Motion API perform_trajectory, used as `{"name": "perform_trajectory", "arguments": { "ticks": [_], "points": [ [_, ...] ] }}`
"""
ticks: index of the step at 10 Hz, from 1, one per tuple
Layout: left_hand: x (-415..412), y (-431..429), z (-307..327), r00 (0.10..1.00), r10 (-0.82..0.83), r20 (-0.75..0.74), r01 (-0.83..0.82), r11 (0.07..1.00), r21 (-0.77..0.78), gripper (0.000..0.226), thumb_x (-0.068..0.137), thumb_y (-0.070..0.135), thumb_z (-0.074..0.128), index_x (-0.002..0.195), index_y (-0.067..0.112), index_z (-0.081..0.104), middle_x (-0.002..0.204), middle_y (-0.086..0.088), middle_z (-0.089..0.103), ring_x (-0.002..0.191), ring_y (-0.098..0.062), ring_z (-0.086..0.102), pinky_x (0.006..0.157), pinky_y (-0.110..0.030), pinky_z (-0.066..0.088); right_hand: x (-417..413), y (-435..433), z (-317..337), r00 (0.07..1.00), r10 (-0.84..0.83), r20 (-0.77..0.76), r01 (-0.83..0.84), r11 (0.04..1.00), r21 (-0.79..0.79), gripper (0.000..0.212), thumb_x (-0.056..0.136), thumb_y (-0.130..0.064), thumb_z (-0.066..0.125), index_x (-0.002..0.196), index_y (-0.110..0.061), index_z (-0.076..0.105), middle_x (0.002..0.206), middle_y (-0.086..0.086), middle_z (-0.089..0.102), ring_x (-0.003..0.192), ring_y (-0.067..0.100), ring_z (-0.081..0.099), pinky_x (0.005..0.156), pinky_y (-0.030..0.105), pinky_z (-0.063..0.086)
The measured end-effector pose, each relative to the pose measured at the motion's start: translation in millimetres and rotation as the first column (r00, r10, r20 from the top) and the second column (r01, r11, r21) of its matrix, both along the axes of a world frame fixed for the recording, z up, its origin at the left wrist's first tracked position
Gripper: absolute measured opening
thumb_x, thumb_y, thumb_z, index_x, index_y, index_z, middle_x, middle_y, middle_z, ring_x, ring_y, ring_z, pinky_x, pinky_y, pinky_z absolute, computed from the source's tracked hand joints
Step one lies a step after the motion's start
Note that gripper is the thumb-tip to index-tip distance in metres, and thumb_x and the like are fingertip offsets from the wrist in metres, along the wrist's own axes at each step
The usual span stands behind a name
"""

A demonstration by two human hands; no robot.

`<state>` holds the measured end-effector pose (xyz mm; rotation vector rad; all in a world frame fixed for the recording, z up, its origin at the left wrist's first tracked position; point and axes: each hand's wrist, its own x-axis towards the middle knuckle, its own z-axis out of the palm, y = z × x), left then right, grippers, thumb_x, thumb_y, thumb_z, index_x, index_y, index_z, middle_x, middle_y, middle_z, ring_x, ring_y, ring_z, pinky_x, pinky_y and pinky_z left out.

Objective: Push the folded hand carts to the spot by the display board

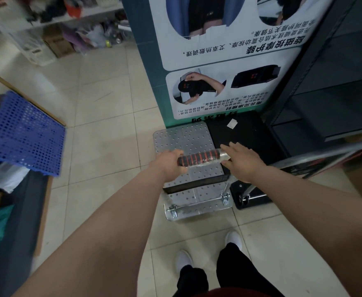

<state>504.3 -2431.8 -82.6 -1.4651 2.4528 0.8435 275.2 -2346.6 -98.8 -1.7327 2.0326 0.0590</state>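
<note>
A silver hand cart (184, 138) with a dotted metal deck stands on the tiled floor, its front edge against the foot of the display board (223, 61). Its handle (199, 158) has a black and red ribbed grip wrapped in clear plastic. My left hand (169, 162) is closed around the handle's left end. My right hand (243, 160) rests on its right end, fingers curled over it. A black hand cart (242, 133) lies flat right beside the silver one, also at the board's foot, with a white label on its deck.
Dark metal shelving (330, 86) stands to the right of the carts. A blue perforated plastic panel (25, 133) juts in at the left above a dark bench. White shelves (25, 28) with boxes and bags fill the far left. My feet are just behind the cart.
</note>
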Motion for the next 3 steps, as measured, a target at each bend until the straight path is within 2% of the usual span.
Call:
{"name": "perform_trajectory", "arguments": {
  "ticks": [1,2,3],
  "points": [
    [0.3,4.5,11.9,1.0,-0.011,0.016,0.011,1.0,-0.021,0.044,0.084,0.033,0.066,0.124,0.023,0.052,0.104,-0.006,0.06,0.096,-0.024,0.056,0.094,-0.042,0.045,8.4,10.1,10.3,1.0,-0.007,-0.006,0.007,1.0,-0.011,0.057,0.096,-0.041,0.038,0.147,-0.025,0.018,0.156,0.007,0.018,0.144,0.026,0.011,0.114,0.047,0.014],
    [2.8,11.3,18.3,0.996,-0.085,0.033,0.087,0.995,-0.049,0.037,0.085,0.036,0.063,0.119,0.025,0.054,0.104,-0.008,0.059,0.101,-0.028,0.055,0.093,-0.042,0.044,20.0,26.2,17.8,1.0,-0.007,-0.016,0.005,0.996,-0.093,0.051,0.094,-0.04,0.041,0.142,-0.025,0.03,0.149,0.006,0.031,0.137,0.026,0.025,0.107,0.044,0.027],
    [6.7,21.0,21.3,0.994,-0.097,0.058,0.1,0.994,-0.045,0.04,0.086,0.039,0.062,0.123,0.025,0.054,0.111,-0.008,0.059,0.104,-0.027,0.054,0.095,-0.044,0.045,32.5,42.3,16.5,0.999,-0.013,-0.043,0.009,0.995,-0.1,0.048,0.094,-0.041,0.041,0.137,-0.021,0.037,0.142,0.007,0.038,0.128,0.027,0.035,0.101,0.042,0.033]
  ]
}}
